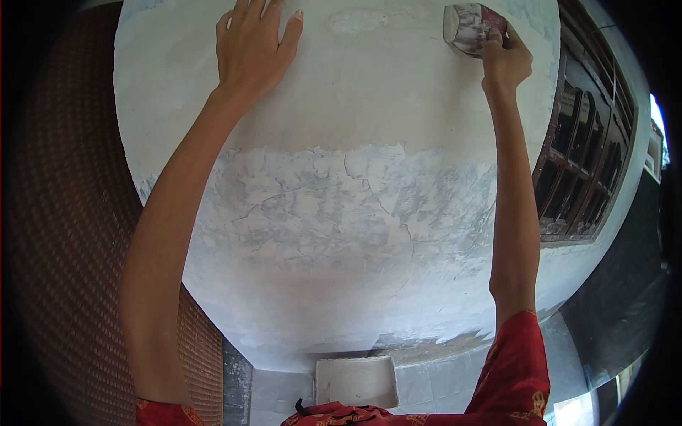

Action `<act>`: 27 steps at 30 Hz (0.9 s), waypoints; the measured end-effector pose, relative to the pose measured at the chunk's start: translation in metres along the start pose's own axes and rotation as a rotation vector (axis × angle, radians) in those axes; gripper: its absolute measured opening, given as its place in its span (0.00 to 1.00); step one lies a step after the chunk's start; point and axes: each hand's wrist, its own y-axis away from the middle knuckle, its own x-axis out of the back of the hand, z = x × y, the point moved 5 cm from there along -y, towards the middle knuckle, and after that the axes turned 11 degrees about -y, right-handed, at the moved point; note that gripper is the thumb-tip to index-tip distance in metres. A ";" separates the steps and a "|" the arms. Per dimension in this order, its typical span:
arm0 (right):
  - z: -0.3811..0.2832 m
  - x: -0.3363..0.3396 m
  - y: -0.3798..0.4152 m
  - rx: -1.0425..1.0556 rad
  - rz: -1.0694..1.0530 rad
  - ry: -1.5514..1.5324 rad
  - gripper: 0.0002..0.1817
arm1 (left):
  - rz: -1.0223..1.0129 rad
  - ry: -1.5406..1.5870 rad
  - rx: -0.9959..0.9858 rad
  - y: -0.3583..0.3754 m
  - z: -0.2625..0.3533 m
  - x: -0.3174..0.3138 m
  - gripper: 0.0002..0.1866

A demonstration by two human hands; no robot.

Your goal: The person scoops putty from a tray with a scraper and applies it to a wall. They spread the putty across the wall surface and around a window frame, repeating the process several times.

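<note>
My left hand (253, 41) lies flat against the pale wall (383, 92), its fingers spread and partly cut off by the top edge of the view. At the upper right, my right hand (509, 58) grips a sanding block (469, 28) against the same wall. The block looks wrapped in reddish-brown sandpaper smeared with white dust, and its left end is whitish. Smooth, cream-coloured coating covers the upper wall around both hands. Lower down, a rough grey-white band (320, 206) shows cracks and a ragged upper edge.
A woven brown panel (71, 213) runs along the left side. On the right is a dark wooden window (579, 156) with panes. A shallow whitish tray (355, 361) sits on the grey tiled floor (419, 387) below. Dark sheeting (611, 305) hangs at the lower right.
</note>
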 end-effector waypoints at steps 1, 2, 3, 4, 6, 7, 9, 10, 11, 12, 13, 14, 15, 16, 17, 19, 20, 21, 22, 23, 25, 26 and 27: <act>0.002 0.001 -0.004 -0.018 0.014 -0.055 0.19 | 0.003 -0.008 0.008 0.000 0.000 0.000 0.30; 0.004 0.005 -0.008 -0.039 0.031 -0.106 0.19 | 0.003 -0.012 0.012 0.001 0.002 0.000 0.30; -0.001 -0.005 -0.005 -0.066 0.007 -0.158 0.19 | -0.002 -0.009 0.009 0.002 0.003 -0.003 0.30; -0.010 -0.023 0.003 -0.091 -0.014 -0.210 0.19 | -0.009 0.014 0.030 0.002 0.004 -0.008 0.30; -0.017 -0.054 0.021 0.002 -0.082 -0.036 0.17 | -0.014 0.046 0.050 0.002 0.010 -0.013 0.30; -0.015 -0.058 0.025 0.004 -0.088 -0.015 0.17 | -0.019 0.060 0.044 0.003 0.013 -0.014 0.30; -0.011 -0.053 0.019 0.011 -0.084 0.004 0.16 | -0.016 0.076 0.030 0.001 0.014 -0.013 0.30; -0.009 -0.039 0.011 0.054 -0.021 -0.007 0.16 | -0.021 0.056 0.017 0.001 0.013 -0.011 0.30; -0.008 -0.030 0.005 0.097 0.041 -0.017 0.15 | -0.027 0.036 0.004 0.002 0.012 -0.009 0.30; -0.014 -0.028 0.003 0.103 0.041 -0.016 0.15 | -0.021 0.038 0.006 0.001 0.011 -0.008 0.30; -0.017 -0.025 0.000 0.046 0.052 -0.116 0.15 | -0.021 0.018 0.010 0.000 0.009 -0.007 0.30; -0.019 -0.022 -0.001 -0.014 0.063 -0.214 0.15 | -0.023 -0.002 0.013 -0.002 0.009 -0.006 0.30; -0.019 -0.032 0.000 0.005 0.047 -0.196 0.16 | -0.023 0.001 0.010 -0.003 0.009 -0.006 0.30; -0.023 -0.043 0.007 0.010 0.002 -0.118 0.17 | -0.015 0.020 0.029 -0.005 0.010 -0.006 0.30; -0.021 -0.057 0.015 -0.019 -0.039 -0.133 0.17 | -0.009 0.041 0.047 -0.006 0.012 -0.006 0.30; -0.007 -0.063 0.018 -0.048 -0.074 -0.149 0.18 | 0.003 0.044 0.025 -0.003 0.016 -0.007 0.30; -0.004 -0.057 0.017 -0.009 -0.037 -0.031 0.18 | 0.016 0.040 0.006 -0.003 0.017 -0.005 0.30; -0.003 -0.051 0.014 0.030 -0.005 0.084 0.19 | 0.018 0.037 0.005 -0.002 0.018 -0.004 0.30; -0.002 -0.036 0.007 -0.048 0.036 0.022 0.18 | 0.000 0.051 0.000 0.000 0.019 -0.002 0.30; -0.010 -0.020 0.003 0.026 0.068 0.013 0.17 | -0.020 0.060 -0.004 0.002 0.017 -0.001 0.31; -0.019 -0.003 -0.003 -0.065 0.111 -0.069 0.17 | -0.024 0.036 -0.006 0.005 0.014 -0.001 0.31; -0.019 0.002 -0.005 -0.099 0.172 -0.115 0.17 | -0.026 0.029 -0.010 0.006 0.015 -0.003 0.31; -0.019 -0.003 -0.003 -0.038 0.105 -0.101 0.17 | -0.028 0.033 -0.011 0.005 0.017 -0.004 0.31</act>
